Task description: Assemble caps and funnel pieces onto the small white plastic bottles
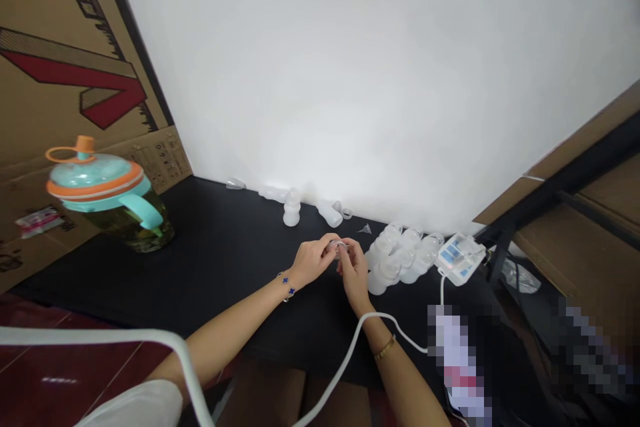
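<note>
Both my left hand (316,259) and my right hand (354,271) are closed, fingers and thumbs meeting around a small clear round part (339,248) with a pale rim. Its exact kind is partly covered by the fingers. Just right of my right hand stand several small white bottles with clear domed caps (409,255). Beyond the hands, a single capped white bottle (291,208) stands upright, while another white bottle (330,213) lies on its side. A small ring (347,213) and a clear funnel-like piece (365,229) lie near the wall.
A large teal and orange lidded jug (105,193) stands on the black table (215,260) at left. At right is a white power strip (460,257). A white cable (345,363) loops in front of my forearms. Cardboard (45,100) and a white wall (350,80) border the table.
</note>
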The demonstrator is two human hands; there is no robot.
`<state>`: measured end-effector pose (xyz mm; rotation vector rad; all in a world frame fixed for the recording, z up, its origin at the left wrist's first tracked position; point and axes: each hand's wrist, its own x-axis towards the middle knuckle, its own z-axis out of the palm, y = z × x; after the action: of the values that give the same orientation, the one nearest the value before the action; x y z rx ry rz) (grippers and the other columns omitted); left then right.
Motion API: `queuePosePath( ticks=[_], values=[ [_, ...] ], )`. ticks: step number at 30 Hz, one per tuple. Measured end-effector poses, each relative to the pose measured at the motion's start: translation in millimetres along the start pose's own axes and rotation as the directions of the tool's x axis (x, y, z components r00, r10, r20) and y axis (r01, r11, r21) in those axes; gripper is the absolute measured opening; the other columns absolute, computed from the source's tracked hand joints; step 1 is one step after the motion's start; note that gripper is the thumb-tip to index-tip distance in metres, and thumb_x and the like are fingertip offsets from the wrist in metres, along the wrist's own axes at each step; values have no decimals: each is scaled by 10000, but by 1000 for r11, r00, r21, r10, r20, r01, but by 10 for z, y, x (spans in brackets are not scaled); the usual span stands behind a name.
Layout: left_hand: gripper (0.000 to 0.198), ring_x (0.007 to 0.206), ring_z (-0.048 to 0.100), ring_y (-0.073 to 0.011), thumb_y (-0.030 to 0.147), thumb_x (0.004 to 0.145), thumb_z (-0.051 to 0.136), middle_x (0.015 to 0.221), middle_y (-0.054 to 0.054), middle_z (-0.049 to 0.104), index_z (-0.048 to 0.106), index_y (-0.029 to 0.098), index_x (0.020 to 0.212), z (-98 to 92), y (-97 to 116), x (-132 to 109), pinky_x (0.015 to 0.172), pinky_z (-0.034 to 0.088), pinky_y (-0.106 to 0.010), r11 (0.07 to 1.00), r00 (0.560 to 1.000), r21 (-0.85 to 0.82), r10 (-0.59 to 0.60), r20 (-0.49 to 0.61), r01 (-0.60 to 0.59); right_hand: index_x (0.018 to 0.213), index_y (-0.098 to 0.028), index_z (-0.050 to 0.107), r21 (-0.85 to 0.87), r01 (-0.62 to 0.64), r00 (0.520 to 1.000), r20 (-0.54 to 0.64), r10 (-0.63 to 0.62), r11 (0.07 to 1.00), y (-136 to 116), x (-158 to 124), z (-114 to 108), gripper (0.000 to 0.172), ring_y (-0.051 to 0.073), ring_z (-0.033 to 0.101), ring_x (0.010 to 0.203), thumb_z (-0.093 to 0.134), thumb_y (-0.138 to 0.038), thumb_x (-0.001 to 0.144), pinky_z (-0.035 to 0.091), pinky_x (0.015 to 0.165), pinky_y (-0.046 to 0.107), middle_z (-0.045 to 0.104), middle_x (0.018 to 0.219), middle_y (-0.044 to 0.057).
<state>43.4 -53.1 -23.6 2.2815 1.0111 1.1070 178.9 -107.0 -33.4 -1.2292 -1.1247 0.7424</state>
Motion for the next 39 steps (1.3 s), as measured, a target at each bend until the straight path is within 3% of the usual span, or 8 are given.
queuePosePath(
  ticks=[26, 39],
  values=[
    [247, 554, 584, -109, 343, 984, 498, 636, 47, 618, 681, 231, 1107, -13, 9, 9, 588, 402, -208, 997, 1000, -77, -25, 11, 26, 1031, -223, 670, -81, 56, 998, -37, -59, 995, -58, 7, -16, 331, 115, 489, 540, 605, -534, 937, 398, 491, 253, 625, 779, -4],
    [249, 531, 592, -126, 391, 1027, 444, 611, 60, 580, 596, 213, 1112, -21, 36, -8, 563, 377, -222, 996, 999, -91, -9, 49, 14, 1011, -214, 665, -100, 46, 998, -34, -49, 994, -72, 1, -20, 320, 135, 523, 591, 606, -519, 937, 418, 530, 259, 654, 790, 10]
  ],
)
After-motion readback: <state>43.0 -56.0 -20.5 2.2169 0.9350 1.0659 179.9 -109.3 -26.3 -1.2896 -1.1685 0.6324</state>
